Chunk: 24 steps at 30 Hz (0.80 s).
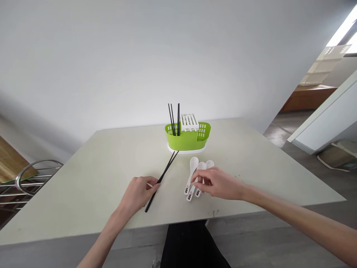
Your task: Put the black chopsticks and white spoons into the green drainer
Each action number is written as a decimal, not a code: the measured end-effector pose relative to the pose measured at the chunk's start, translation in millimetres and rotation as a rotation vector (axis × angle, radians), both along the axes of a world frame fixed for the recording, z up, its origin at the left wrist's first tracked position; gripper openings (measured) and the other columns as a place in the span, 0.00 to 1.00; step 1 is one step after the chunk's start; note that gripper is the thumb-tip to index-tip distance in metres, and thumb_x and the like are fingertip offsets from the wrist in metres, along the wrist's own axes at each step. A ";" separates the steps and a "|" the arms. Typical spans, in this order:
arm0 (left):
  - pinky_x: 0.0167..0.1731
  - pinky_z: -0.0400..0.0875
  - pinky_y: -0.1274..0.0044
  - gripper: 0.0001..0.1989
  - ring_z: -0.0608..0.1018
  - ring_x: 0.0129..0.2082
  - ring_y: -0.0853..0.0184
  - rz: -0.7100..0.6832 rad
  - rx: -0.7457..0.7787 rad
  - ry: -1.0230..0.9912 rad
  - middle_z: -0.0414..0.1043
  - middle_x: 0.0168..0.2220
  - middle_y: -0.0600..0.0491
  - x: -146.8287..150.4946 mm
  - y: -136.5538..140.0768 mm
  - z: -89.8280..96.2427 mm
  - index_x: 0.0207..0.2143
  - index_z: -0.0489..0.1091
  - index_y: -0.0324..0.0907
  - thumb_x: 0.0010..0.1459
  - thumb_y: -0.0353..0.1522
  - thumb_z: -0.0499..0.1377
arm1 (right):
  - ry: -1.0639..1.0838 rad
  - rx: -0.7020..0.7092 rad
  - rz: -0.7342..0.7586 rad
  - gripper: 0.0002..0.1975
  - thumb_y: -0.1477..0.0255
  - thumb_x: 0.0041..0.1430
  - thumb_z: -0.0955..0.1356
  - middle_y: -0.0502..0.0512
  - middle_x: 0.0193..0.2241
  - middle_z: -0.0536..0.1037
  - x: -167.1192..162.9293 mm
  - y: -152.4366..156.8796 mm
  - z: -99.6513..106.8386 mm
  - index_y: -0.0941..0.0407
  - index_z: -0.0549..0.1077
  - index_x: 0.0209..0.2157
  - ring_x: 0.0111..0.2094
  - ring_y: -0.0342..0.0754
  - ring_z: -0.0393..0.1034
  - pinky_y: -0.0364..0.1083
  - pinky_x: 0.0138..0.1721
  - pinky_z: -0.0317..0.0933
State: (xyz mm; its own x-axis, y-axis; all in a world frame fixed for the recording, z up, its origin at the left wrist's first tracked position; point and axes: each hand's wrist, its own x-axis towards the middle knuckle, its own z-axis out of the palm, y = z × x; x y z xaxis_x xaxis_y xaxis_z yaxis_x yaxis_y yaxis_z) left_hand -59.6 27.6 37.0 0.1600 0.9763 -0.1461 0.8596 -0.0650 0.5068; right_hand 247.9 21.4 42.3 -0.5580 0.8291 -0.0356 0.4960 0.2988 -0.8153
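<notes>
A pair of black chopsticks (166, 168) lies slanted on the table, its tips slightly apart near the holder. My left hand (141, 195) pinches these chopsticks between thumb and fingers, around their middle. Three white spoons, including a left one (192, 167) and a middle one (201, 166), rest side by side, bowls pointing away from me. My right hand (216, 183) is over them, thumb and index finger closed together at the middle spoon's handle; it partly covers the right spoon (209, 163).
A green utensil holder (182, 143) with a white slatted top (190, 121) stands at the back of the pale table (119, 163). Several black chopsticks (178, 115) stand upright in its left compartment. A wall rises behind; a metal rack (26, 178) is at the left.
</notes>
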 end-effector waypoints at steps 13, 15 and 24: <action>0.36 0.74 0.77 0.18 0.83 0.33 0.64 -0.140 -0.595 -0.778 0.77 0.28 0.54 12.4 -13.7 11.5 0.29 0.80 0.40 0.56 0.47 0.70 | 0.545 -0.473 0.036 0.26 0.47 0.66 0.69 0.46 0.24 0.66 -60.4 28.8 -6.3 0.55 0.80 0.50 0.24 0.40 0.62 0.40 0.22 0.55; 0.36 0.74 0.77 0.19 0.83 0.33 0.64 -0.109 -0.607 -0.771 0.79 0.31 0.52 9.2 -13.8 9.1 0.34 0.82 0.40 0.57 0.48 0.70 | 0.554 -0.463 0.015 0.26 0.47 0.65 0.70 0.46 0.25 0.67 -61.4 28.7 -8.1 0.55 0.80 0.49 0.24 0.40 0.62 0.40 0.21 0.55; 0.35 0.75 0.76 0.16 0.83 0.33 0.63 -0.122 -0.632 -0.787 0.81 0.30 0.51 -0.7 -19.0 -3.3 0.33 0.83 0.40 0.56 0.45 0.71 | 0.498 -0.461 -0.003 0.27 0.47 0.66 0.69 0.45 0.21 0.69 -69.3 23.0 -7.5 0.57 0.79 0.47 0.20 0.38 0.59 0.41 0.23 0.54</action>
State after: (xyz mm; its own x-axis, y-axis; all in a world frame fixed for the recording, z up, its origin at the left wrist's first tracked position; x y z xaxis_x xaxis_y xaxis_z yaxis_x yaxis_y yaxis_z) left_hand -60.3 8.6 33.8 0.5269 0.7272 -0.4400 0.2730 0.3455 0.8978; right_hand 178.6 44.5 34.7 -0.5975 0.7920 -0.1253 0.0286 -0.1351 -0.9904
